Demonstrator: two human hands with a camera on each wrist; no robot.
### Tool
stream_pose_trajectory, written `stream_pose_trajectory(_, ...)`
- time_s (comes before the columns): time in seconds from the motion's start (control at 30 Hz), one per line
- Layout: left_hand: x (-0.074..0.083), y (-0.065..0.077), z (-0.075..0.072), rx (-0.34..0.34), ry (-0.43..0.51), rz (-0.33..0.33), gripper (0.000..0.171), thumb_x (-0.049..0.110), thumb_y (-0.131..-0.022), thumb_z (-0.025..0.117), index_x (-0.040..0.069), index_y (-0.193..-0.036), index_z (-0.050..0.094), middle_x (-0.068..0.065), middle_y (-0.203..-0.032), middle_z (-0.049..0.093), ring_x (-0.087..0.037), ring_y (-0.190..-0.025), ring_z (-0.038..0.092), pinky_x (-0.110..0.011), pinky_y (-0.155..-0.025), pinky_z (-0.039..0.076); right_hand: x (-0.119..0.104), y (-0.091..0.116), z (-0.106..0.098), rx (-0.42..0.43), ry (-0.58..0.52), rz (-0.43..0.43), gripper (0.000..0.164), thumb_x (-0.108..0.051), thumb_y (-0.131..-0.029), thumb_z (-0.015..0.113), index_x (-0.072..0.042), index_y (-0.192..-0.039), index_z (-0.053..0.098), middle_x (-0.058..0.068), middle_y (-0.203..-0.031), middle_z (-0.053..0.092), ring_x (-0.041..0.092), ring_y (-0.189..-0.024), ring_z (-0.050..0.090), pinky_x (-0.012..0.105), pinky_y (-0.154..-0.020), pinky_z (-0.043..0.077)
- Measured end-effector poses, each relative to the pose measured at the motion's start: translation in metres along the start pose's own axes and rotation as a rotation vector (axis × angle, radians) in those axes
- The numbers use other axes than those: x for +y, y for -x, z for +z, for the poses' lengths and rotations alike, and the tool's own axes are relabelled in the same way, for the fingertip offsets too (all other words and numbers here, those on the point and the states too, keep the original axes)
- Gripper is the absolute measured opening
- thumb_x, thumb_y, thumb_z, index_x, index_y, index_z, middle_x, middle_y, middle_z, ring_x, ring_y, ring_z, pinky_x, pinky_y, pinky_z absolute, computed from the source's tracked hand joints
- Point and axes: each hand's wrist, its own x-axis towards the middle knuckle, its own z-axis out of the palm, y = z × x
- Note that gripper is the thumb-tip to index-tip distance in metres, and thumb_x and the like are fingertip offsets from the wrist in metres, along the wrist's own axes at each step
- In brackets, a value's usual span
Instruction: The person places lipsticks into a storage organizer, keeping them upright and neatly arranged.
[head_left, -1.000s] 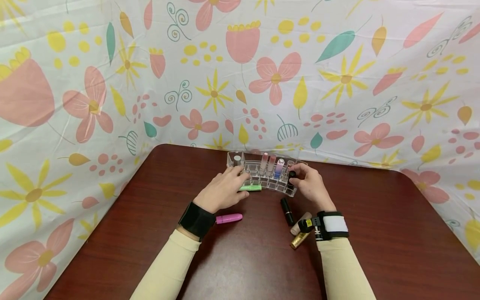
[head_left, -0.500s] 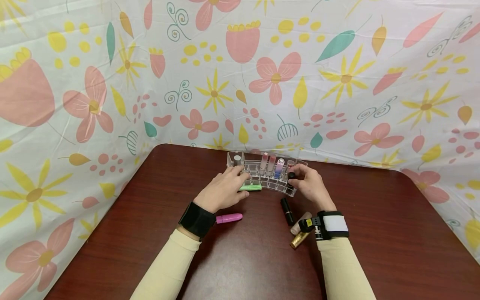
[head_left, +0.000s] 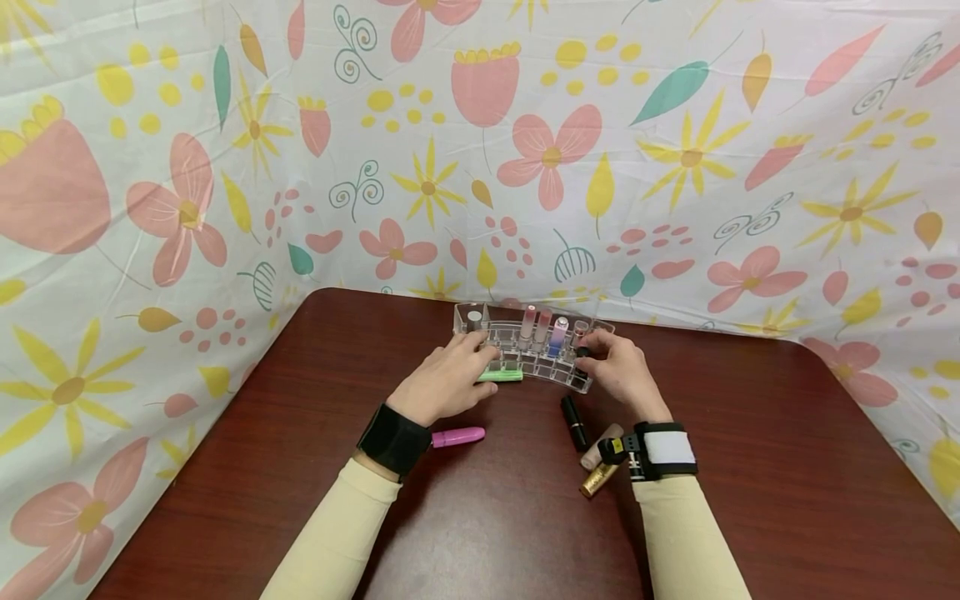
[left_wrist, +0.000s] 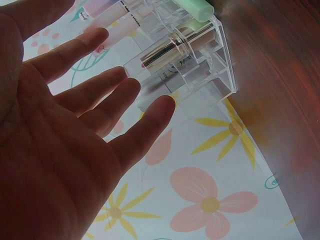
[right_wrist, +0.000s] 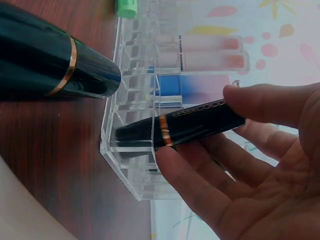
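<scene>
My right hand (head_left: 618, 371) pinches a black lipstick tube with a gold band (right_wrist: 197, 124) at the right end of a clear, tiered lipstick organizer (head_left: 540, 364). The narrower end of that tube sits tilted inside a front compartment. At the organizer's left end, my left hand (head_left: 446, 379) has its fingers spread and relaxed, overlapping the organizer in the head view. A gold-cased lipstick (left_wrist: 162, 52) stands in a compartment beyond the left fingers. Two pink lip gloss tubes (head_left: 528, 323) and a blue-and-pink tube (head_left: 558, 335) stand upright in the organizer.
A green tube (head_left: 501, 376) lies along the organizer's front edge. On the dark wood table lie a bright pink tube (head_left: 459, 437), another black lipstick tube (head_left: 574, 423), a pale pink tube (head_left: 602, 447) and a gold tube (head_left: 598, 481). A flowered cloth (head_left: 480, 183) hangs behind.
The black lipstick tube in my right hand has sunk lower into its compartment, the fingers still on it. My left hand has stayed in place.
</scene>
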Motion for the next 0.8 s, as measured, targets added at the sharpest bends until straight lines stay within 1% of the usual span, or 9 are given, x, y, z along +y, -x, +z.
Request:
stream_pose_trajectory(0.07,0.0001,0.0002,-0.0002,0.002,0.001,0.002,0.050,0.036,-0.096,0.070,0.015,-0.139,0.058,-0.014,-0.158,0.041,-0.033,-0.145,0.042,-0.057,-0.107,0.047,-0.0008,0.0002,-0.0007,0.007,0.027,-0.006,0.025,-0.017,-0.098,0.065,-0.008,-0.122,0.066,0.017,-0.121,0.067,0.028,-0.092,0.061,0.034,-0.072,0.046)
stream_pose_trajectory(0.2,0.0003,-0.0003,-0.0001,0.002,-0.001,0.006,0.050,0.036,-0.096,0.070,0.014,-0.139,0.058,-0.015,-0.158,0.041,-0.033,-0.145,0.042,-0.057,-0.107,0.047,-0.0016,0.0006,-0.0022,0.020,0.064,-0.028,0.026,-0.016,-0.098,0.065,-0.008,-0.122,0.067,0.017,-0.122,0.069,0.030,-0.097,0.065,0.035,-0.073,0.047)
stream_pose_trajectory(0.3,0.0006,-0.0007,-0.0001,-0.001,-0.004,0.005,0.051,0.036,-0.096,0.070,0.014,-0.140,0.057,-0.015,-0.159,0.041,-0.034,-0.145,0.042,-0.056,-0.107,0.047,-0.0013,0.0011,-0.0035,0.022,0.086,-0.042,0.027,-0.015,-0.099,0.064,-0.009,-0.125,0.067,0.021,-0.124,0.069,0.036,-0.104,0.067,0.038,-0.075,0.050)
stream_pose_trajectory(0.43,0.0009,-0.0004,-0.0001,-0.002,-0.002,0.003,0.050,0.037,-0.097,0.070,0.014,-0.139,0.057,-0.015,-0.159,0.041,-0.034,-0.146,0.041,-0.057,-0.107,0.047,-0.0018,0.0016,-0.0056,0.030,0.115,-0.056,0.028,-0.013,-0.098,0.064,-0.009,-0.126,0.068,0.026,-0.121,0.069,0.040,-0.108,0.068,0.044,-0.077,0.054)
stream_pose_trajectory(0.6,0.0009,0.0003,-0.0004,0.001,0.002,0.007,0.049,0.036,-0.096,0.070,0.014,-0.138,0.058,-0.016,-0.158,0.041,-0.034,-0.145,0.042,-0.058,-0.106,0.047,-0.0011,0.0019,-0.0074,0.059,0.151,-0.076,0.028,-0.012,-0.097,0.065,-0.007,-0.124,0.069,0.026,-0.117,0.071,0.041,-0.106,0.069,0.051,-0.081,0.054)
stream_pose_trajectory(0.8,0.0006,-0.0005,0.0002,0.002,-0.005,0.009,0.049,0.036,-0.096,0.070,0.013,-0.138,0.058,-0.016,-0.158,0.042,-0.034,-0.145,0.042,-0.056,-0.106,0.048,0.0007,0.0021,-0.0095,0.065,0.186,-0.075,0.030,-0.012,-0.096,0.066,-0.007,-0.126,0.068,0.028,-0.114,0.072,0.042,-0.101,0.069,0.053,-0.080,0.053)
